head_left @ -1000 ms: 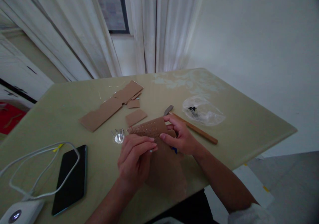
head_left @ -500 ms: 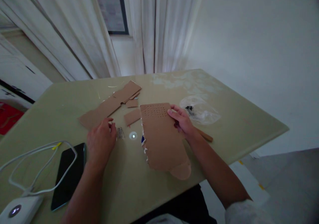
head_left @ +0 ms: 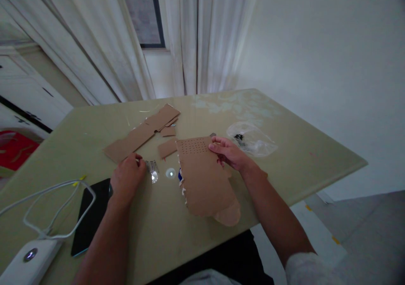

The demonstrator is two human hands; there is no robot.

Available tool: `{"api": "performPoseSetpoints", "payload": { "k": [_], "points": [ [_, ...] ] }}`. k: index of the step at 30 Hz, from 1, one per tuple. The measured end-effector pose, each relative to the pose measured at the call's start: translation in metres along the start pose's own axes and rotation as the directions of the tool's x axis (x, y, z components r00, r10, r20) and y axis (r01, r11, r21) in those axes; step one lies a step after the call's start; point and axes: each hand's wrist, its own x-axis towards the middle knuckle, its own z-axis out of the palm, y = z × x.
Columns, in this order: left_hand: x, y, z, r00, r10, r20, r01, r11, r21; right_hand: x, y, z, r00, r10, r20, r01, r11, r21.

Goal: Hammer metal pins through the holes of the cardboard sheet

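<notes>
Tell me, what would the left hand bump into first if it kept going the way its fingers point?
Probably the small cluster of metal pins just past the left hand; its fingertips look almost on them, though depth is unclear.

The left hand (head_left: 128,178) covers part of the small metal pieces (head_left: 152,167), too small and glinting to name. Only the tip of a tool (head_left: 213,135) shows past the cardboard sheet (head_left: 204,177) (the rest is hidden). Dark bits in the plastic bag (head_left: 251,139) are unreadable. The white device (head_left: 30,264) is cut by the bottom edge.
</notes>
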Motion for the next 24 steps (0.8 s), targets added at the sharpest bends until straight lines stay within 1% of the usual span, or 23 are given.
{"api": "performPoseSetpoints", "payload": {
  "k": [3,6,8,10,13,17,21,24],
  "points": [
    [0.007,-0.008,0.002,1.0,0.029,0.009,-0.029,0.999,-0.04,0.001,-0.001,-0.008,0.998,-0.032,-0.062,0.034,0.999,0.039],
    [0.014,-0.019,0.003,0.997,0.075,-0.019,-0.077,0.994,-0.073,0.003,-0.002,-0.013,0.987,-0.049,-0.152,0.057,0.997,0.051],
    [0.017,-0.024,0.003,0.997,0.073,-0.034,-0.075,0.995,-0.071,0.005,-0.002,-0.014,0.979,-0.048,-0.2,0.057,0.998,0.04],
    [0.02,-0.026,0.001,0.999,0.048,-0.013,-0.049,0.996,-0.071,0.007,-0.001,-0.013,0.973,-0.039,-0.229,0.046,0.999,0.026],
    [0.023,-0.026,-0.001,0.999,0.03,0.032,-0.027,0.995,-0.091,0.008,-0.002,-0.01,0.968,-0.026,-0.249,0.028,1.0,0.008],
    [0.025,-0.028,-0.003,0.997,0.048,0.058,-0.041,0.992,-0.117,0.005,-0.005,-0.007,0.964,-0.023,-0.264,0.023,1.0,0.0],
    [0.025,-0.03,-0.003,0.995,0.072,0.074,-0.061,0.989,-0.137,0.001,-0.008,-0.009,0.96,-0.025,-0.279,0.022,1.0,-0.014],
    [0.024,-0.029,-0.001,0.991,0.104,0.083,-0.09,0.984,-0.153,-0.001,-0.009,-0.014,0.965,-0.031,-0.26,0.027,0.999,-0.019]
  ]
}}
